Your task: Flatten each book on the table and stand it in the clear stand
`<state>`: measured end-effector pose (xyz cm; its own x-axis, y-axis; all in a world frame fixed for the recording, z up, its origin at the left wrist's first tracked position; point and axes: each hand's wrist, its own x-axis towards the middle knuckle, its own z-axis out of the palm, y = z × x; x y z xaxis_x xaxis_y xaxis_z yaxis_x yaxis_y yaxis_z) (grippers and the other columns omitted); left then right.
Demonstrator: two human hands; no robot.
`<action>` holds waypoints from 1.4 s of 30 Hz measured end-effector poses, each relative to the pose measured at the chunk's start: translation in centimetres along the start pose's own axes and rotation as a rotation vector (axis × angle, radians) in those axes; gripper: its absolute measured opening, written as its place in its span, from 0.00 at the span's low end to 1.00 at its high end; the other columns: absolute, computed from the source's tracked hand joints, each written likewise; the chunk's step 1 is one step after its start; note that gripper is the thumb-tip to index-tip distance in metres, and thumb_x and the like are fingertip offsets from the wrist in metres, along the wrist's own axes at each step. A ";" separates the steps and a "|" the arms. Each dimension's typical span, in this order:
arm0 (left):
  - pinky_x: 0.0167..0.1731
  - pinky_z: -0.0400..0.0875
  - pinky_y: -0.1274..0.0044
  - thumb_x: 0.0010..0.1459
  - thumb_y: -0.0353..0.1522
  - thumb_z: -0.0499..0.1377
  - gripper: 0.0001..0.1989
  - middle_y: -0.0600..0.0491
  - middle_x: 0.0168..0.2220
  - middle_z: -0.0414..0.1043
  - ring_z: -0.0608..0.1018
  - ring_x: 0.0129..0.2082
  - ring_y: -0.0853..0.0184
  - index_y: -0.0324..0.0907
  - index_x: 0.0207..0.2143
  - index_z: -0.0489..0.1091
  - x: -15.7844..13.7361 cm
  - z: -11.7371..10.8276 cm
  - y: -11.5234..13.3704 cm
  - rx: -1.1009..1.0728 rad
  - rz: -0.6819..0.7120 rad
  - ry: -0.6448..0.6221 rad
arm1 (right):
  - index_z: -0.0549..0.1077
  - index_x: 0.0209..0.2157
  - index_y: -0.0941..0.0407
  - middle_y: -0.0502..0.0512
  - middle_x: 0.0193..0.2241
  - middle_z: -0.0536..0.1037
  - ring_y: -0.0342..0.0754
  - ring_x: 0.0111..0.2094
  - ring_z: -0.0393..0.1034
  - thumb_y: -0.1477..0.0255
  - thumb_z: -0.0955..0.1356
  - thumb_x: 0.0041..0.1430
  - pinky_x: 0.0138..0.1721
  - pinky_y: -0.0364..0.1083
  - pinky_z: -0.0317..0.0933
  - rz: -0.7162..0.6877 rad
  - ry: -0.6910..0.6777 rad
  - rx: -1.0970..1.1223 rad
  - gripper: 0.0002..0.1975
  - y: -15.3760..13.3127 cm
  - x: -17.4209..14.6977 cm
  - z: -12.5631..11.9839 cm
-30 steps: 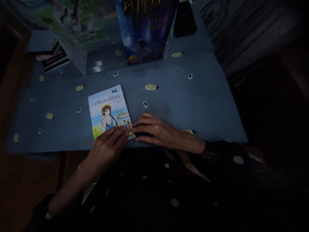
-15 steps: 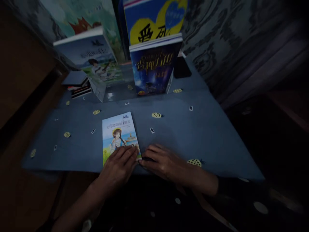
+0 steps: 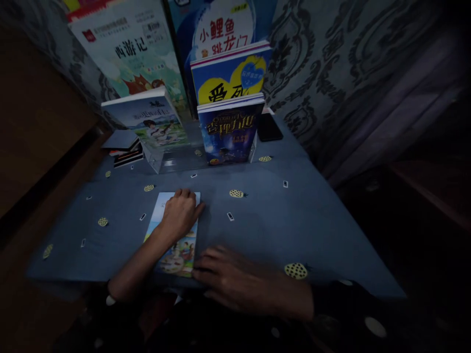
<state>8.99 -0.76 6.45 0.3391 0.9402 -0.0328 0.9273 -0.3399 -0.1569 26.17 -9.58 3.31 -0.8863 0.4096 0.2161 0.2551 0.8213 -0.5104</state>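
Note:
A paperback book (image 3: 179,256) with an illustrated, light-blue cover lies on the cloth near the front edge of the table. My left hand (image 3: 180,213) reaches across its upper half, fingers bent at the top edge and thumb by the right edge, closed on the book. The cover's title and central picture are mostly hidden under that hand and forearm. At the lower right corner, my right hand (image 3: 228,279) has its fingers closed against the book; it is slightly blurred, and its thumb is hard to make out.
Behind the book, a dark-blue book (image 3: 230,135) and a book with a guitar player (image 3: 158,127) stand in a clear stand (image 3: 172,164). Taller books (image 3: 132,49) rise behind. Small books (image 3: 125,147) are stacked left; a black phone-like slab (image 3: 270,128) lies right.
My left hand has moved from the book's lower right corner up to its top edge. The book has turned slightly. My right hand stays by the lower right corner. The view has tilted up.

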 end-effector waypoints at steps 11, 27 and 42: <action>0.40 0.74 0.69 0.68 0.32 0.54 0.08 0.42 0.43 0.73 0.76 0.47 0.55 0.37 0.42 0.71 -0.9 1.4 -0.4 0.012 -0.029 0.041 | 0.77 0.39 0.61 0.59 0.43 0.81 0.48 0.46 0.73 0.74 0.66 0.67 0.53 0.50 0.65 -0.112 0.051 0.003 0.07 2.7 3.5 -0.3; 0.34 0.74 0.72 0.68 0.28 0.50 0.13 0.43 0.37 0.75 0.80 0.39 0.58 0.37 0.36 0.75 -0.7 1.2 -0.1 0.033 -0.037 0.036 | 0.75 0.52 0.56 0.58 0.42 0.79 0.51 0.47 0.72 0.77 0.63 0.67 0.49 0.55 0.68 0.360 0.501 0.056 0.15 10.1 3.9 -1.3; 0.41 0.78 0.69 0.69 0.30 0.53 0.11 0.41 0.48 0.75 0.77 0.49 0.57 0.37 0.46 0.73 -1.9 2.4 0.3 -0.004 -0.038 0.059 | 0.74 0.53 0.61 0.63 0.41 0.75 0.56 0.43 0.65 0.79 0.61 0.68 0.45 0.54 0.62 0.303 0.264 -0.427 0.16 9.7 5.0 -0.1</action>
<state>8.23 -2.61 4.07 0.3122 0.9495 0.0318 0.9402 -0.3040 -0.1533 24.23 0.50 -0.51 -0.6371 0.6913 0.3407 0.6641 0.7168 -0.2125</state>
